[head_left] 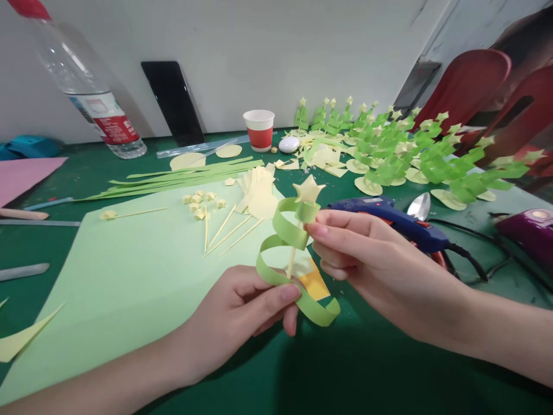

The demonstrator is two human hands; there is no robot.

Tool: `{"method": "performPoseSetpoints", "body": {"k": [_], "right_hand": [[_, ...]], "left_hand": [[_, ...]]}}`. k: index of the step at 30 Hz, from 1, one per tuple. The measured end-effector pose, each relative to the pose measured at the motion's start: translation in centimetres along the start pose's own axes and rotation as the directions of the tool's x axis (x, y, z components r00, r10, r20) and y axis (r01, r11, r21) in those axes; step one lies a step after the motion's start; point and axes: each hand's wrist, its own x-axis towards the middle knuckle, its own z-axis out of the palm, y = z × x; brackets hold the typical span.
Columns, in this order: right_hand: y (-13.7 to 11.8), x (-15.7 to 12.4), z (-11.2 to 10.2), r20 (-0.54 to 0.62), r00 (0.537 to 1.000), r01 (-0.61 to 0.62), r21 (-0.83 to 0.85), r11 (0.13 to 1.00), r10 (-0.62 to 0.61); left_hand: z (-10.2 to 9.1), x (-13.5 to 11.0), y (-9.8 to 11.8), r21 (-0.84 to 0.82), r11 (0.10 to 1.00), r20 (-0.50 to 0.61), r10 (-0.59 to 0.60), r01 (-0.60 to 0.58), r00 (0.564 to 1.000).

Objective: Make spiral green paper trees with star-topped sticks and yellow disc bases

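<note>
My left hand (246,305) pinches the lower part of a thin wooden stick (292,259) together with a curled green paper strip (270,256). A pale yellow paper star (308,189) tops the stick. Higher up, just under the star, my right hand (367,248) holds the strip between thumb and forefinger. The strip winds loosely round the stick, and its free end (326,314) curls out below my left fingers. Behind my hands, a light green sheet (129,276) bears several toothpicks (233,236) and small folded stars (199,202).
Finished paper trees (432,150) crowd the back right. A blue glue gun (389,216) with its cable lies behind my right hand. Also there are a paper cup (259,129), a bottle (101,104), a leaning phone (175,104), green strips (181,178) and a purple object (529,233).
</note>
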Motion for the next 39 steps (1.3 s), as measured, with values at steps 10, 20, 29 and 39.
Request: {"method": "performPoseSetpoints", "body": {"k": [10,20,29,39], "right_hand": [[0.14,0.10,-0.09,-0.006,0.999,-0.036,0.000,0.999,0.036],[-0.05,-0.01,-0.12,-0.044,0.996,-0.072,0.052,0.996,0.074],[0.17,0.20,-0.22,-0.003,1.000,-0.030,0.029,0.999,0.030],[0.16,0.34,-0.22,-0.025,1.000,-0.007,-0.013,1.000,0.007]], "left_hand": [[-0.01,-0.17,-0.08,-0.006,1.000,-0.003,0.017,-0.017,1.000],[0.02,-0.09,-0.15,-0.006,1.000,-0.003,0.018,-0.018,1.000],[-0.05,-0.16,-0.09,0.007,1.000,0.003,0.023,-0.023,1.000],[-0.03,-0.03,-0.17,0.005,1.000,-0.003,0.030,-0.030,1.000]]}}
